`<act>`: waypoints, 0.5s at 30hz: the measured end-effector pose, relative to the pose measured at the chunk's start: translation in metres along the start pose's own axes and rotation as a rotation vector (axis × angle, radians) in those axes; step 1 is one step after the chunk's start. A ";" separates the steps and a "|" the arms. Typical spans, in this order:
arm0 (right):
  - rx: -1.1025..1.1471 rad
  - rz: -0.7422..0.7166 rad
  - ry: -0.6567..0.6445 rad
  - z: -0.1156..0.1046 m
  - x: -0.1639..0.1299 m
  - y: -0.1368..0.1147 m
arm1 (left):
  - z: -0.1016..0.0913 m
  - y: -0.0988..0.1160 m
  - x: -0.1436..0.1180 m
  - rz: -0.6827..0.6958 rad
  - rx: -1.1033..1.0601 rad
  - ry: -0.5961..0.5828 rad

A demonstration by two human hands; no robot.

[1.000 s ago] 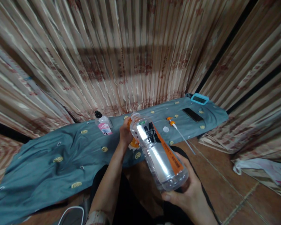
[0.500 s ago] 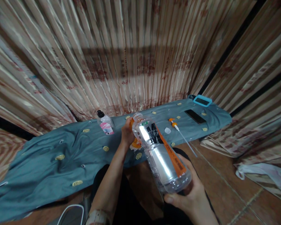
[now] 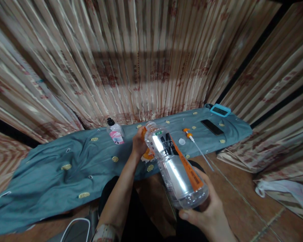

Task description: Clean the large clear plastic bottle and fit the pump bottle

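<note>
My right hand [image 3: 207, 208] grips the base of a clear plastic bottle [image 3: 175, 164] with an orange, black and white label. The bottle is uncapped and tilts up and to the left, away from me. My left hand [image 3: 139, 144] reaches past the bottle's neck and closes on an orange object [image 3: 148, 155] that is mostly hidden behind the bottle. A white cap [image 3: 181, 141] lies on the blue-grey cloth [image 3: 73, 168] to the right of the bottle's mouth.
A small bottle with a pink label and black cap [image 3: 114, 132] stands on the cloth near the curtain. An orange pump with a long tube [image 3: 194, 143], a black phone [image 3: 212, 127] and a turquoise device [image 3: 219, 110] lie at the right. Striped curtains [image 3: 146, 57] hang behind.
The view has drifted slightly, so everything sits a little lower and to the right in the picture. Both hands keep the same hold on the bottle and the orange object.
</note>
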State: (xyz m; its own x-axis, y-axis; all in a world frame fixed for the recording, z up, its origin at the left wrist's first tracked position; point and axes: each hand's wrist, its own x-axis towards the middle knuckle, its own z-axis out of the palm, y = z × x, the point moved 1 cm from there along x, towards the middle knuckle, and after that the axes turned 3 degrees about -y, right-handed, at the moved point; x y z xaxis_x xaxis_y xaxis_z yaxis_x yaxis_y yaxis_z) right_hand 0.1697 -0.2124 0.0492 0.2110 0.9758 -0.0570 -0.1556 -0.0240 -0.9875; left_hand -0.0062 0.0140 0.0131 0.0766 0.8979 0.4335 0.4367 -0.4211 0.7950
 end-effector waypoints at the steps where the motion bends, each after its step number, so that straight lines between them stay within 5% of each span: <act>1: -0.004 -0.005 0.002 0.000 0.000 -0.001 | 0.000 0.000 0.000 0.001 -0.008 0.003; 15: 0.014 -0.017 -0.004 -0.003 0.001 0.001 | -0.001 0.001 -0.001 -0.008 -0.060 -0.003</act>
State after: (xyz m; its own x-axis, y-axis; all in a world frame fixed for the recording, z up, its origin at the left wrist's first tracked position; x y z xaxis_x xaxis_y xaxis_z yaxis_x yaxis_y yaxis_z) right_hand 0.1722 -0.2119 0.0474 0.2098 0.9769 -0.0396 -0.1652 -0.0045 -0.9863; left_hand -0.0066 0.0129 0.0138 0.0761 0.9017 0.4257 0.3826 -0.4207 0.8226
